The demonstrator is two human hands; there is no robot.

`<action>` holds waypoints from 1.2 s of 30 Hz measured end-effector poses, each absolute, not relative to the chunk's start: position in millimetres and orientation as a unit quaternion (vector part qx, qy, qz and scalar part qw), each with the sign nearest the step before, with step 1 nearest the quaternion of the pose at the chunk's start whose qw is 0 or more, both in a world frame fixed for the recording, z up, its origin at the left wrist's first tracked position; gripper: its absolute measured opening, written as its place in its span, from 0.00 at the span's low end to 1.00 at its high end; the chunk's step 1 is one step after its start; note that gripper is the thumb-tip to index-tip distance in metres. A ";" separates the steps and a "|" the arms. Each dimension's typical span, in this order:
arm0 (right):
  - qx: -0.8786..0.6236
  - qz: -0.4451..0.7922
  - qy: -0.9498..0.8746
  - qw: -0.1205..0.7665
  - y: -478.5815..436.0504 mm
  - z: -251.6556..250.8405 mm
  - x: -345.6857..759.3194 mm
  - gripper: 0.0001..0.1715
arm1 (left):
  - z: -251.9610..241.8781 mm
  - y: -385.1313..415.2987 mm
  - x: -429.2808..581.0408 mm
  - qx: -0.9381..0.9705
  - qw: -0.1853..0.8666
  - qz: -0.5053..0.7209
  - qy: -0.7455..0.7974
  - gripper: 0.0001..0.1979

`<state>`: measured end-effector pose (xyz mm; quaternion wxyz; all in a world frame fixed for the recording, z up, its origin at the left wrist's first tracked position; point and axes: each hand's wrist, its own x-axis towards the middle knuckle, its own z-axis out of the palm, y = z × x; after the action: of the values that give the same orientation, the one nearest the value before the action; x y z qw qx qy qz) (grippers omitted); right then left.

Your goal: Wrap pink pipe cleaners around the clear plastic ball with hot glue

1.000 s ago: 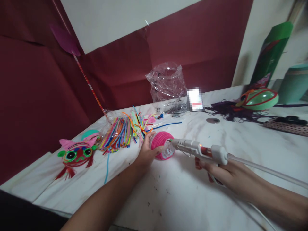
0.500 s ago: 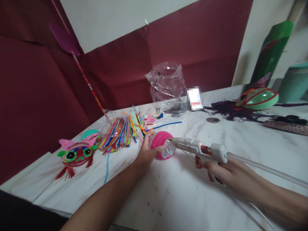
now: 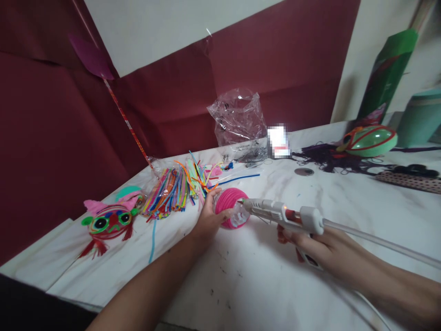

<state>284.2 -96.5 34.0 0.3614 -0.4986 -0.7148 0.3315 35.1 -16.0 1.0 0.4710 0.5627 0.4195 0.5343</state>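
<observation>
A round object wrapped in pink cord (image 3: 228,198) has a clear, bare part facing right. My left hand (image 3: 210,216) holds it from the left, with the thumb across its front. In my right hand (image 3: 310,243) is a white glue gun (image 3: 275,214), gripped by its handle. The gun's nozzle points left and meets or nearly touches the edge between the pink cord and the clear part. A long clear glue stick (image 3: 372,240) sticks out of the gun's back end.
Bundled colourful pipe cleaners (image 3: 168,193) and a decorated face figure (image 3: 109,222) lie at the left. Behind stands a clear plastic bag (image 3: 239,122). A small metal disc (image 3: 304,172), a green balloon-like figure (image 3: 374,140) and a dotted case (image 3: 409,180) are at the right.
The glue gun and my right hand have shifted very slightly left along the pink object. My left hand keeps its hold.
</observation>
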 end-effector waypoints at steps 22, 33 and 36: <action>-0.490 0.321 -0.712 0.387 -94.1 26.6 285.8 0.17 | 8.2 -20.4 39.0 0.561 0.464 0.529 0.436 0.35; -0.505 0.333 -0.700 0.380 -100.2 37.1 280.8 0.18 | 7.0 -20.9 38.9 0.554 0.472 0.538 0.425 0.35; -0.487 0.298 -0.733 0.370 -91.3 32.4 290.1 0.19 | 6.5 -20.1 37.6 0.547 0.474 0.540 0.429 0.34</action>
<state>290.1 -91.3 32.4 0.3696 -0.4872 -0.7328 0.2984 37.6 -20.1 6.5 0.4738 0.5475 0.4294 0.5398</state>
